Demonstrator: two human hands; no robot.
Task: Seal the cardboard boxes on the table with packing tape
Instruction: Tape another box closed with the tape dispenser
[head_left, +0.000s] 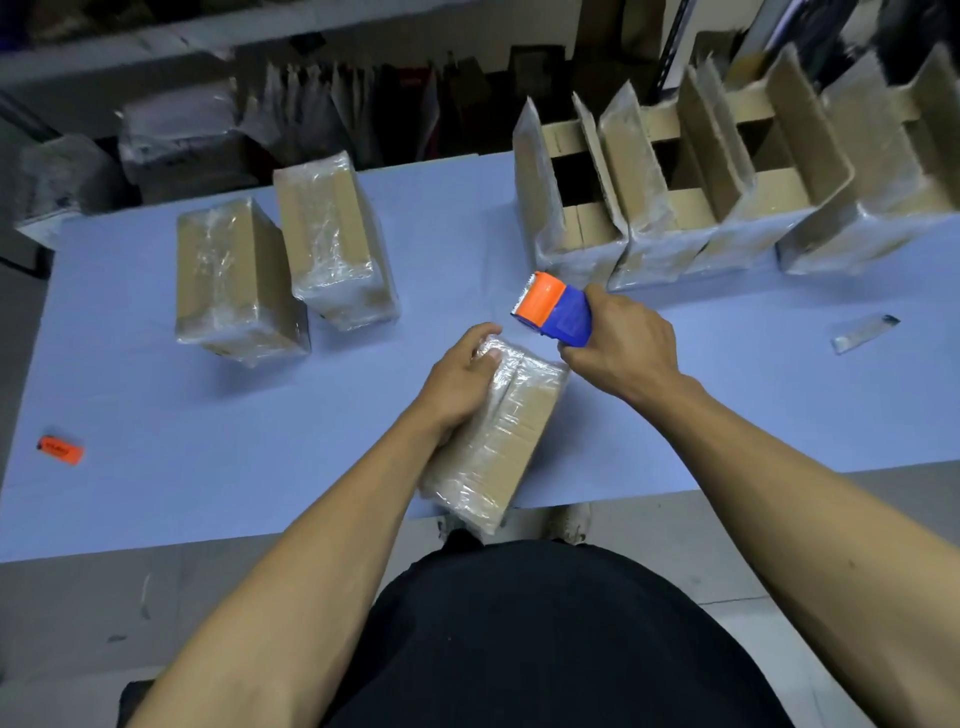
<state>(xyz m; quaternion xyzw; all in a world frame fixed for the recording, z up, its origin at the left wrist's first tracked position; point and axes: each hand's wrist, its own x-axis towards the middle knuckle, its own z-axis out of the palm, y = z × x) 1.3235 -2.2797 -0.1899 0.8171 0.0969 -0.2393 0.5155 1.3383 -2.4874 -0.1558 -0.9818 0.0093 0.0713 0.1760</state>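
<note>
You get dim, cool overhead light with soft shadows, glare on the wrapped boxes, a murky, blurred upper frame and wide-angle bending at the edges.

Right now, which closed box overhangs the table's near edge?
The box under the left hand: that box juts past the near edge. The two taped boxes sit fully on the table.

near box: brown cardboard under crinkled glossy clear tape | tape dispenser: smooth orange and blue plastic | table: matt pale blue, smooth | far-right open boxes: matt raw cardboard, shiny film outside | left sealed boxes: glossy, wrinkled wrap
</note>
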